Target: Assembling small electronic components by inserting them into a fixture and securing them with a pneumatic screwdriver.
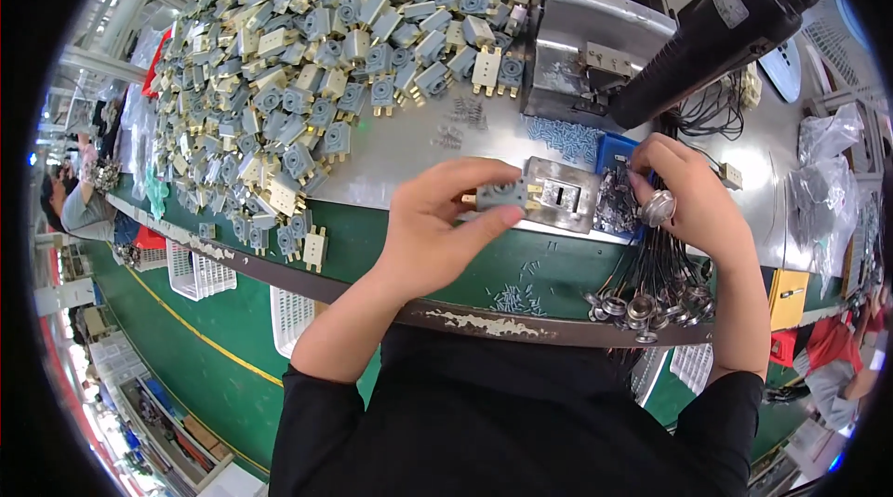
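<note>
Green matting edged the near side of a metal workbench, with a worn dark rail along its front, and a factory floor with white crates lay far below. Nearest the person, a bundle of round silver discs on thin black wires hung over the bench edge, with small pale-blue screws scattered on the green beside them. Just above, the left hand pinched a small grey-blue switch block with a cream tab between thumb and fingers, holding it against the left side of a square steel fixture. The right hand had its fingers curled around one silver disc from the bundle, over a blue tray of small parts. The block looked like moulded plastic, grey-blue with a cream plate and a short brass tab; whether anything was yet fitted to it could not be told. Beyond the hands, a few loose springs and more screws lay on the metal, then a grey machine housing with a black powered screwdriver hanging over it. Farthest off, a very large heap of the same blocks covered the bench, so by all appearances most of the work remained, and no finished pile was visible.
</note>
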`<state>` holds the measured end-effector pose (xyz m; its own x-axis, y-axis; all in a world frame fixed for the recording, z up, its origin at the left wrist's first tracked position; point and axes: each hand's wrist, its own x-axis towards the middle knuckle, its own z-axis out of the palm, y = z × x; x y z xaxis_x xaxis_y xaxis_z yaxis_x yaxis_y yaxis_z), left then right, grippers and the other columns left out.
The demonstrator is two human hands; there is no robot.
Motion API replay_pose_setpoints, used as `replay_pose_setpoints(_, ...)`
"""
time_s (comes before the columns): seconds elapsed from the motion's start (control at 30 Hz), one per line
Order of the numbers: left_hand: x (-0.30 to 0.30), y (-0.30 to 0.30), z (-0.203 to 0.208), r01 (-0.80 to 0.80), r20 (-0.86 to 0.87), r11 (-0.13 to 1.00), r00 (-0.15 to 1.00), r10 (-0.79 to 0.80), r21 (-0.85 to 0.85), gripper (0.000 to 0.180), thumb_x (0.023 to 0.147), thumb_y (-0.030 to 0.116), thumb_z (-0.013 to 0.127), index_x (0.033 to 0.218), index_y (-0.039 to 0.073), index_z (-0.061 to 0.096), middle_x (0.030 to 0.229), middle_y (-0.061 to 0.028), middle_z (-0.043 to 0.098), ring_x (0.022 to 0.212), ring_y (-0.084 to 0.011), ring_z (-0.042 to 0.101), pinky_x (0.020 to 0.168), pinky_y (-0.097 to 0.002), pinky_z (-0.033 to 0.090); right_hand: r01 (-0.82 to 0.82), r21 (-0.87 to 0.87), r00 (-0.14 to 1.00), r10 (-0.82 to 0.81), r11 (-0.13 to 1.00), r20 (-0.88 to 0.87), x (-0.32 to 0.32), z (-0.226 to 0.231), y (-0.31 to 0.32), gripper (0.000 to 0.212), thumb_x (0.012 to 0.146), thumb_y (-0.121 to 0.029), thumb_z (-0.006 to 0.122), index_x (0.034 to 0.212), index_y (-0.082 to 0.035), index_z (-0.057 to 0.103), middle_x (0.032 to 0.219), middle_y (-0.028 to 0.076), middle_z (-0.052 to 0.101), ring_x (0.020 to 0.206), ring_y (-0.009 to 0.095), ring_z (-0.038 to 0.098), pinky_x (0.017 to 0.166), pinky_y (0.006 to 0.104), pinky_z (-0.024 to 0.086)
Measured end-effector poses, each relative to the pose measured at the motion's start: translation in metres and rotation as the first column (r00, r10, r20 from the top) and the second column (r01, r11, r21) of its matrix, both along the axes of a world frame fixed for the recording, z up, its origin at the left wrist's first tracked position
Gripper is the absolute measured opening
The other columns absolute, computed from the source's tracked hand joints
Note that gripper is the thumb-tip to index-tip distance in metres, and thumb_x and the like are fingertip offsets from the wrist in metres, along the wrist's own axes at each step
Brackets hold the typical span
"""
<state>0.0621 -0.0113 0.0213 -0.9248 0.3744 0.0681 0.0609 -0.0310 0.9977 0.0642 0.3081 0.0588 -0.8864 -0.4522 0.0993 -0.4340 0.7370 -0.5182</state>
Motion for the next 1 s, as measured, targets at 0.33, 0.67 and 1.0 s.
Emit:
replay_pose_setpoints(0.33, -0.018, 0.010, 0.013, 0.087, -0.487, 0.982, 0.859, -0.159, -0.166, 0.055, 0.073, -0.002, 0.093, 0.123, 0.000, 0.070, 0.113, -0.0133, 0.077, 0.104, -0.0204, 0.075, 0.088, -0.0313, 0.061, 0.048, -0.091, 0.999, -0.049, 0.995, 0.000, 0.001, -0.005, 0.003, 0.015, 0.087, 0.005, 0.072, 0.091, 0.002, 0.058, 0.092, 0.015, 0.067, 0.085, 0.033, 0.067, 0.077, 0.0398, 0.053)
replay_pose_setpoints(0.67, -0.030, 0.042, -0.012, -0.049, -0.489, 0.997, 0.869, 0.075, 0.065, 0.025, 0.079, -0.003, 0.081, 0.102, 0.004, 0.072, 0.105, -0.0127, 0.078, 0.082, -0.0186, 0.076, 0.069, -0.0290, 0.059, 0.044, -0.164, 0.999, -0.041, 0.986, 0.019, 0.000, -0.001, 0.003, 0.015, 0.089, 0.005, 0.072, 0.094, 0.001, 0.058, 0.095, 0.014, 0.066, 0.088, 0.033, 0.066, 0.079, 0.0395, 0.053)
replay_pose_setpoints(1.0, -0.035, 0.032, 0.011, 0.160, -0.209, 0.934, 0.949, -0.234, -0.321, 0.033, 0.082, -0.003, 0.073, 0.115, 0.003, 0.073, 0.085, -0.0074, 0.076, 0.068, -0.0140, 0.069, 0.064, -0.0271, 0.054, 0.025, -0.145, 0.999, -0.022, 0.989, 0.026, 0.000, -0.001, 0.005, 0.016, 0.089, 0.004, 0.072, 0.094, 0.000, 0.057, 0.097, 0.014, 0.066, 0.088, 0.034, 0.066, 0.077, 0.0407, 0.053)
